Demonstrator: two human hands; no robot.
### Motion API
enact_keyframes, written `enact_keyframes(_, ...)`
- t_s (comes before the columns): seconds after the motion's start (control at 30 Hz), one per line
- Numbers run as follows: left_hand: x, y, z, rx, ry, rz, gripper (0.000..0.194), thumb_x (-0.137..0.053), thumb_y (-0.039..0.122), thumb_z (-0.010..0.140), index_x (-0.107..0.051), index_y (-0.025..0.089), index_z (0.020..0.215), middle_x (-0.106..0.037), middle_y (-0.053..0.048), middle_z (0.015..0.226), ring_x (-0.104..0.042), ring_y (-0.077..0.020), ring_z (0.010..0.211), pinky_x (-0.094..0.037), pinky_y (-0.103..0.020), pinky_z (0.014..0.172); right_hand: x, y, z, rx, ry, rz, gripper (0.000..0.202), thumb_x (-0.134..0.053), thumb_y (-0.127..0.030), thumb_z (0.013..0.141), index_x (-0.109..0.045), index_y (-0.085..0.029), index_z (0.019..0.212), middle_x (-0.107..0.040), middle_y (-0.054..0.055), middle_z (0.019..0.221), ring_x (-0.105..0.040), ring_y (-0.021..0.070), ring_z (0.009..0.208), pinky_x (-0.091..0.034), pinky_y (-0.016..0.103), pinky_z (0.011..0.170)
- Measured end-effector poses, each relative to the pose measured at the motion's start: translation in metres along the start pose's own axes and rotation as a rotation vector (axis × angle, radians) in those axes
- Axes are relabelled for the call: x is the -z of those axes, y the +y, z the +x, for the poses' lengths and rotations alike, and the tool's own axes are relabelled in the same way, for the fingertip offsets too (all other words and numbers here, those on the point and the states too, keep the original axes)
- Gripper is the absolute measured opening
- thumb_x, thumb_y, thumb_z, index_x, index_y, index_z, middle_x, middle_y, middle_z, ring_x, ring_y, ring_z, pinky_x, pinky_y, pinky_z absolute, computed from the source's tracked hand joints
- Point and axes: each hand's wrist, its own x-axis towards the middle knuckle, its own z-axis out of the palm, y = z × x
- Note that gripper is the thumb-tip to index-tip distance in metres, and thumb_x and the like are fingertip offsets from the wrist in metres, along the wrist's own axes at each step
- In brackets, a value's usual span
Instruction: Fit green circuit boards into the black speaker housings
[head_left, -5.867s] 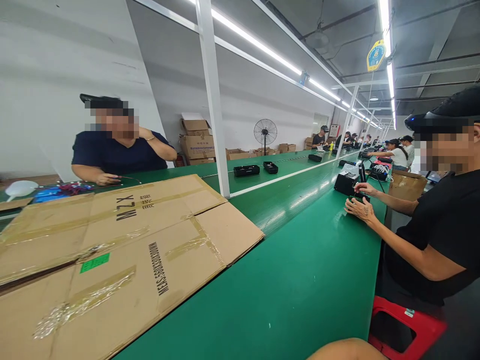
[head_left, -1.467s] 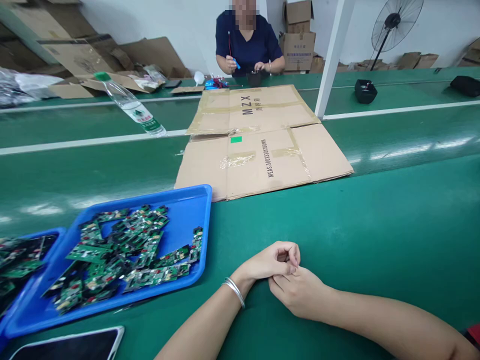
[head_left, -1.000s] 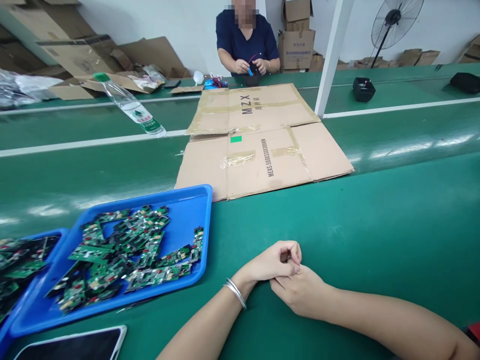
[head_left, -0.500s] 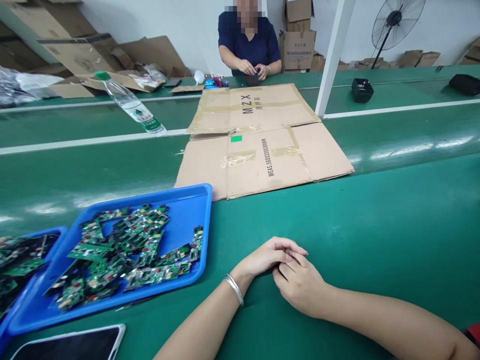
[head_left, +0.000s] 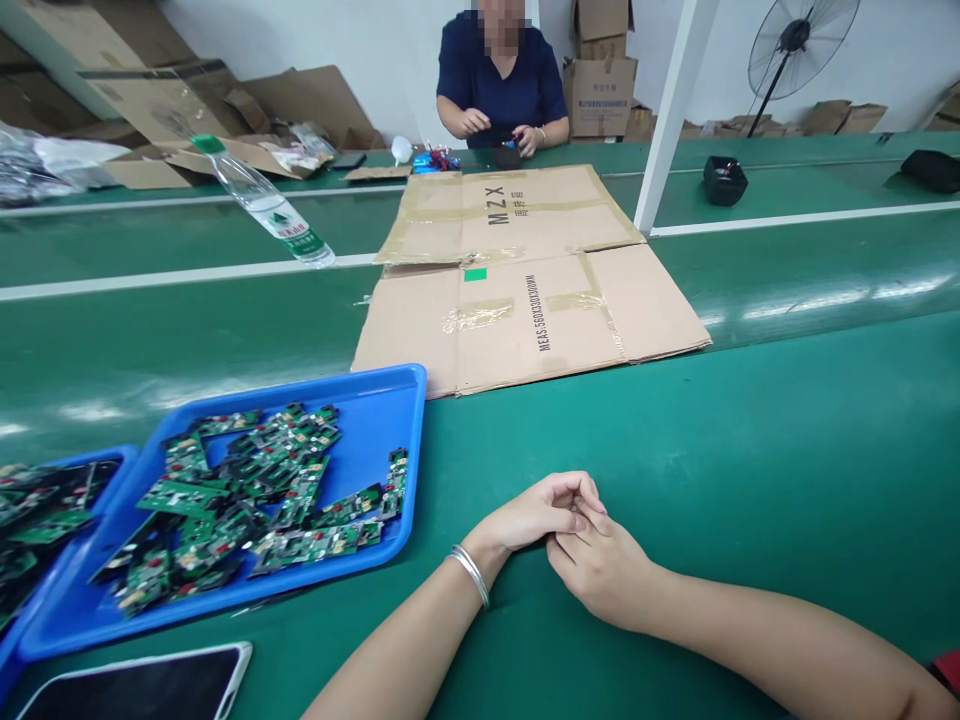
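The left hand (head_left: pixel 536 510), wearing thin silver metal bangles (head_left: pixel 471 576) at the wrist, is resting against the right hand (head_left: pixel 607 575) above the smooth green work surface (head_left: pixel 487 450). The fingers of the left hand are curling inward over the fingertips of the right hand. The fingers of the right hand are bending closed beneath them. The overlap is hiding the inner surfaces, so whether anything small is sitting between the fingers cannot be told.

The nearest item, a shallow rectangular blue plastic tray (head_left: pixel 375 420), is lying to the left of both hands, apart from them. It is holding a loose pile of narrow green circuit boards (head_left: pixel 300 490). A second blue tray (head_left: pixel 124 460), also carrying boards, is sitting beside it at the left edge of the view. A flat white-framed device with a dark screen (head_left: pixel 142 685) is lying in front of the first tray.

Beyond the hands, a flattened brown cardboard carton (head_left: pixel 420 330) is covering part of the bench. A co-worker in a dark blue top (head_left: pixel 502 90) is sitting at the far side.
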Motion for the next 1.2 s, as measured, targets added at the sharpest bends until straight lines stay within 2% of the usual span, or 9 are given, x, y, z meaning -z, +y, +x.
enact_keyframes(0.33, -0.0023, 0.0009, -0.0011, 0.017, -0.031, 0.061, 0.019, -0.061, 0.011, 0.058, -0.051, 0.016, 0.073, -0.051, 0.002, 0.077, -0.043, -0.0092, 0.069, -0.034, -0.023, 0.064, 0.0041, 0.0033, 0.0027, 0.069, -0.08, 0.017, 0.025, -0.038, -0.012, 0.08, -0.057, -0.008, 0.095, -0.06, 0.012, 0.09, -0.055, 0.0243, 0.086, -0.033, 0.041, 0.092)
enact_keyframes(0.6, -0.0047, 0.0031, -0.0023, 0.033, -0.021, 0.144, 0.02, -0.056, 0.008, 0.056, -0.048, 0.017, 0.073, -0.048, 0.004, 0.074, -0.039, -0.0085, 0.065, -0.032, -0.022, 0.059, 0.0031, 0.0023, 0.0021, 0.08, -0.064, 0.027, 0.023, -0.039, -0.01, 0.077, -0.057, -0.009, 0.092, -0.06, 0.011, 0.086, -0.055, 0.0249, 0.085, -0.034, 0.043, 0.088)
enact_keyframes(0.8, -0.0058, 0.0015, -0.0024, 0.037, 0.011, 0.196, 0.022, -0.053, 0.007, 0.055, -0.048, 0.017, 0.074, -0.047, 0.004, 0.073, -0.039, -0.0087, 0.064, -0.031, -0.022, 0.057, 0.0009, 0.0023, 0.0006, 0.077, -0.073, 0.027, 0.025, -0.04, -0.014, 0.079, -0.056, -0.01, 0.098, -0.06, 0.012, 0.094, -0.053, 0.0265, 0.093, -0.034, 0.043, 0.091)
enact_keyframes(0.9, -0.0052, 0.0012, -0.0014, 0.032, 0.031, 0.19, 0.02, -0.056, 0.011, 0.057, -0.048, 0.017, 0.074, -0.049, 0.004, 0.072, -0.04, -0.0093, 0.064, -0.032, -0.023, 0.058, 0.0014, 0.003, 0.0014, 0.068, -0.053, 0.038, 0.025, -0.039, -0.013, 0.08, -0.057, -0.01, 0.096, -0.06, 0.011, 0.091, -0.054, 0.0251, 0.089, -0.035, 0.042, 0.089)
enact_keyframes(1.07, -0.0042, 0.0009, 0.0007, -0.002, 0.075, 0.184, 0.007, -0.055, 0.02, 0.065, -0.051, 0.016, 0.069, -0.05, 0.002, 0.07, -0.042, -0.0104, 0.065, -0.034, -0.024, 0.061, 0.0044, 0.0039, 0.0035, 0.073, -0.102, 0.024, 0.022, -0.039, -0.013, 0.079, -0.058, -0.009, 0.09, -0.06, 0.011, 0.086, -0.053, 0.0216, 0.08, -0.038, 0.036, 0.081)
enact_keyframes(1.2, -0.0081, 0.0009, 0.0008, -0.012, 0.104, 0.182, 0.008, -0.057, 0.016, 0.062, -0.049, 0.016, 0.065, -0.048, 0.003, 0.067, -0.041, -0.0091, 0.062, -0.032, -0.024, 0.058, 0.0063, 0.0032, 0.0043, 0.09, -0.099, 0.02, 0.02, -0.039, -0.012, 0.079, -0.058, -0.01, 0.089, -0.059, 0.009, 0.082, -0.052, 0.0207, 0.079, -0.038, 0.035, 0.079)
